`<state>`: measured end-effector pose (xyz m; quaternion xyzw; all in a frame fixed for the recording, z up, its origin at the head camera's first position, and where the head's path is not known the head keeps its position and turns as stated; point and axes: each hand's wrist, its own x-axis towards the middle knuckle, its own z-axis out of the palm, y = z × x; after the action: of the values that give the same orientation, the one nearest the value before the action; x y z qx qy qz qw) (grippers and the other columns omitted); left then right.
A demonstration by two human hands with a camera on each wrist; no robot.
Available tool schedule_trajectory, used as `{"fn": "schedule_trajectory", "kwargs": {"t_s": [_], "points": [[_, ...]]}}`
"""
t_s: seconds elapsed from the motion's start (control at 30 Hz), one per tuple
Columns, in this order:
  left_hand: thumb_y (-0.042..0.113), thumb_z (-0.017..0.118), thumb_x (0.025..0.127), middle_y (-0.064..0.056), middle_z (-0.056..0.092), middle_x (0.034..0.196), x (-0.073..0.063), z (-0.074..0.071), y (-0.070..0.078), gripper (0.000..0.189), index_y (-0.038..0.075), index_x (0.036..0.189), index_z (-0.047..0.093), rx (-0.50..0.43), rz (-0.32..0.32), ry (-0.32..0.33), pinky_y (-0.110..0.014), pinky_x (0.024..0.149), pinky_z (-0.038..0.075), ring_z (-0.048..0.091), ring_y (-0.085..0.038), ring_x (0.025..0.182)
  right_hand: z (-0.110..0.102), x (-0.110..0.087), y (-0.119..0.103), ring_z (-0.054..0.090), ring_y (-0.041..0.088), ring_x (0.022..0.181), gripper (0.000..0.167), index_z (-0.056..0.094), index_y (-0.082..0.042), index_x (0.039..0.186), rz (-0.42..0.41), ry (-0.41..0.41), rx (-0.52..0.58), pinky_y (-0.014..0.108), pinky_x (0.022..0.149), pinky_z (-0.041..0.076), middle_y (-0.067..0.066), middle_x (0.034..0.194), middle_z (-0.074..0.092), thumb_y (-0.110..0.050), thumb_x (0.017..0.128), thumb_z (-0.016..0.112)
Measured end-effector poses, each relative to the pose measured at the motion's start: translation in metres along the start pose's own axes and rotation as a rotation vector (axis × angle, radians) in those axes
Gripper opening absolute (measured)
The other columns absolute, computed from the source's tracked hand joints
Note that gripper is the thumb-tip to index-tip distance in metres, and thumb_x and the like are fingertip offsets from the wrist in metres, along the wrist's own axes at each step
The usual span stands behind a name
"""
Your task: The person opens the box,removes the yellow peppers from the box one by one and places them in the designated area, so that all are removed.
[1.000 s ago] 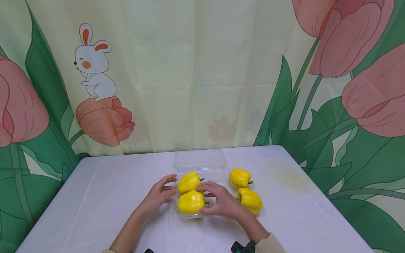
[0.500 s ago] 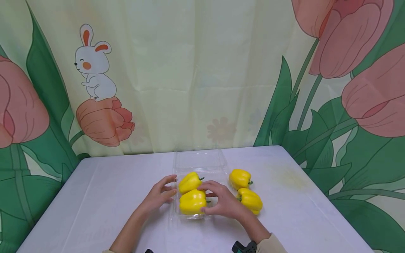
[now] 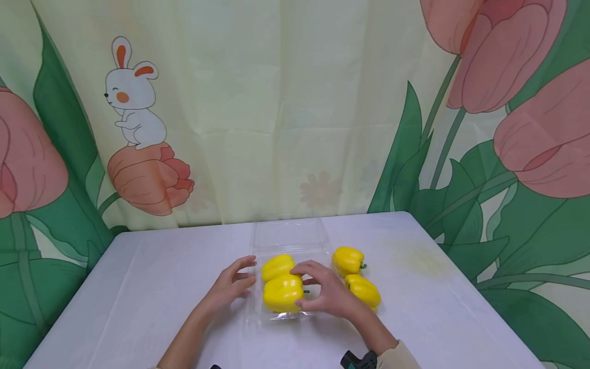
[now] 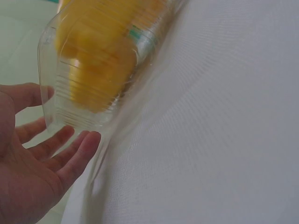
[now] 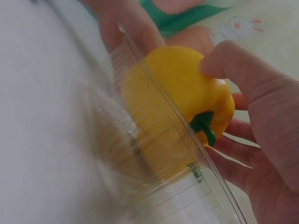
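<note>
In the head view, a clear plastic clamshell box (image 3: 313, 254) stands with its lid folded back, holding two yellow bell peppers. My right hand (image 3: 329, 289) holds the nearer bell pepper (image 3: 282, 294) at its stem side, thumb in front and fingers behind. The right wrist view shows this bell pepper (image 5: 175, 79) partly behind the clear wall, its green stem facing the palm. Behind it lies the farther bell pepper (image 3: 277, 266), its stem end hidden by my hand. My left hand (image 3: 232, 281) is at the box's left side, fingers spread and gently bent beside the wall (image 4: 58, 109).
Two more yellow bell peppers lie on the white table to the right of the box, one at the back (image 3: 348, 261) and one in front (image 3: 364, 292). The transparent lid (image 3: 289, 236) reaches toward the printed curtain (image 3: 239, 128) behind the table.
My right hand and the nearer bell pepper have shifted slightly right within the box. The farther pepper has moved a little right too, its stem now covered. My left hand stays beside the box.
</note>
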<state>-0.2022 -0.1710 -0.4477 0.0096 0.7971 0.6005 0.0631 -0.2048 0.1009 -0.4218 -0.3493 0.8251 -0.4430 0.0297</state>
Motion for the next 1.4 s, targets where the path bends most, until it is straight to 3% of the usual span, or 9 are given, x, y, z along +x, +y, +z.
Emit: {"fn": "schedule_trajectory", "kwargs": {"t_s": [0.83,1.1,1.4], "points": [[0.017,0.063,0.092,-0.008,0.051,0.142,0.002,0.000,-0.004,0.051,0.019,0.141,0.047,-0.015,0.012,0.004,-0.037,0.081,0.060,0.058,-0.025,0.117,-0.012,-0.006,-0.004,0.058,0.015,0.115,0.054,0.058,-0.020,0.128,0.016,0.050,-0.027,0.027,0.090,0.056,-0.007,0.129,0.056,-0.019,0.078,0.078],[0.018,0.063,0.093,-0.008,0.051,0.142,0.001,-0.001,-0.003,0.051,0.020,0.141,0.047,-0.028,0.024,-0.008,-0.037,0.083,0.059,0.057,-0.027,0.119,-0.013,-0.007,-0.005,0.058,0.014,0.114,0.054,0.058,-0.022,0.128,0.024,0.063,-0.025,0.030,0.090,0.056,-0.007,0.129,0.056,-0.019,0.078,0.078],[0.016,0.062,0.093,-0.007,0.051,0.141,0.003,0.000,-0.004,0.051,0.019,0.141,0.046,-0.003,0.007,0.003,-0.036,0.082,0.060,0.058,-0.025,0.117,-0.016,-0.008,-0.006,0.058,0.015,0.113,0.054,0.059,-0.024,0.127,0.037,0.076,-0.025,0.041,0.090,0.057,-0.005,0.128,0.057,-0.019,0.077,0.078]]}}
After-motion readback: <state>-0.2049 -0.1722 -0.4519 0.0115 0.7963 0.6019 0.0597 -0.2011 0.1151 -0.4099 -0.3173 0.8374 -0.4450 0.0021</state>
